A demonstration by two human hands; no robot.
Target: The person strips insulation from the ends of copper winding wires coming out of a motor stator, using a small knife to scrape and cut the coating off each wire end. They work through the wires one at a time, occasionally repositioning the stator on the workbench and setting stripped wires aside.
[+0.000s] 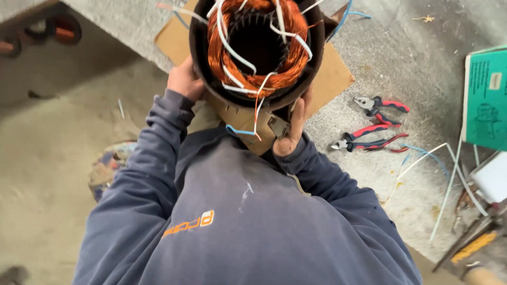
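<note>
Head view looks down at a big round motor part (pixel 257 50) full of shiny orange wire coils, with white tubes poking out. It is held up close to the body, just over a cardboard sheet (pixel 334 78) near the front edge of the grey bench (pixel 412 68). The left hand (pixel 184 80) presses its side and the right hand (pixel 294 126) cups it from below, fingers wrapped tight on the dark shell (two hands likely because it looks heavy). Two red-handled pliers (pixel 372 124) lie just right of the cardboard. A green booklet (pixel 486 100) sits at the right edge, loose white tubes (pixel 449 174) near it.
</note>
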